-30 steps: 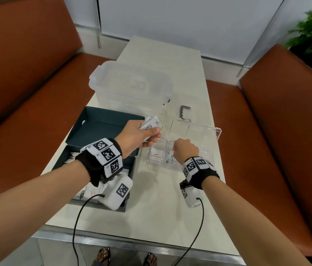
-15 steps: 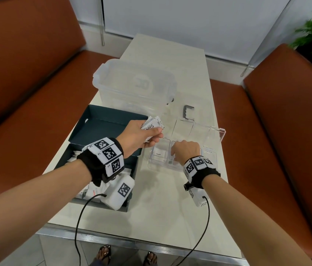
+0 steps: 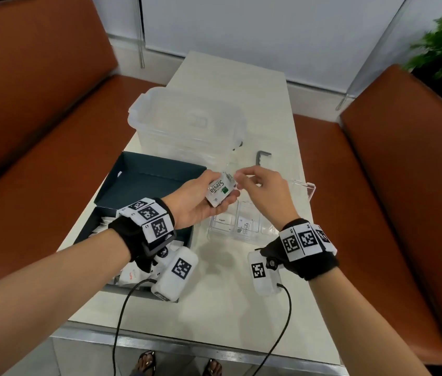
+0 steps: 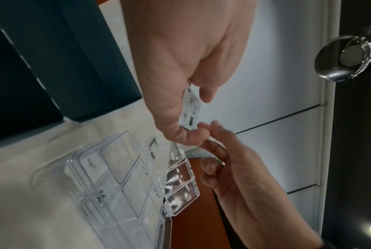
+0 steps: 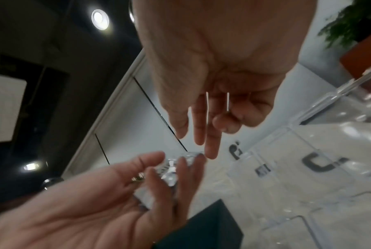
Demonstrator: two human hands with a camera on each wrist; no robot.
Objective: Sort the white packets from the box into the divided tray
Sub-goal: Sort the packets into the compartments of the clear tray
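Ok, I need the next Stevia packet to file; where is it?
Head view, centre: the Stevia packet sits in the left hand, above the divided tray, with the right hand reaching for its top edge.

We see the head view evenly lit and fairly bright, with soft shadows under the arms on the pale desk (image 3: 236,294); straight lines bow toward its edges. In the right wrist view, ceiling spotlights (image 5: 99,19) flare against a dark background, and the right hand (image 5: 218,80) is smeared with motion blur. The clear divided tray (image 4: 124,183) throws glare in the left wrist view.
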